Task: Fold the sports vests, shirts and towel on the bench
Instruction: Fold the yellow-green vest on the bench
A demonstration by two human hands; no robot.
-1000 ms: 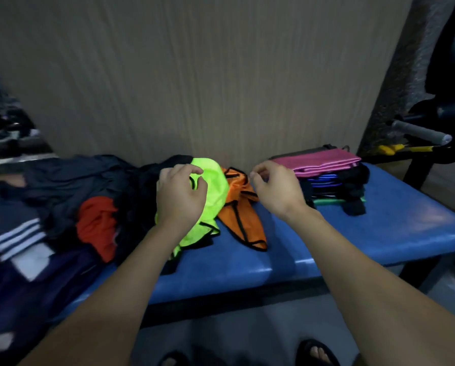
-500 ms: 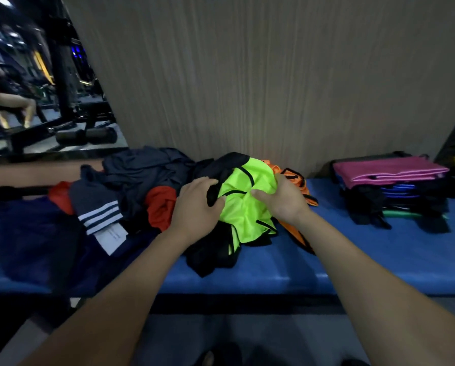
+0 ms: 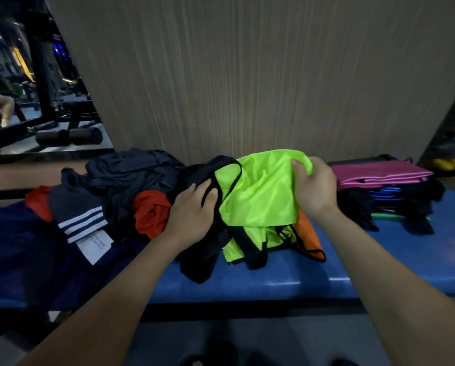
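Head view: neon-green mesh sports vest with black trim (image 3: 258, 196) rises crumpled above the padded blue bench (image 3: 274, 281), mid-bench. Right hand (image 3: 313, 188) pinches its upper edge; left hand (image 3: 194, 210) grips the black-trimmed strap at its left side. Bare blue padding lies along the near edge and to the right front. An orange vest (image 3: 309, 239) lies beneath. Dark unfolded garments (image 3: 131, 180) crowd the left; a folded stack topped by pink cloth (image 3: 379, 173) sits far right.
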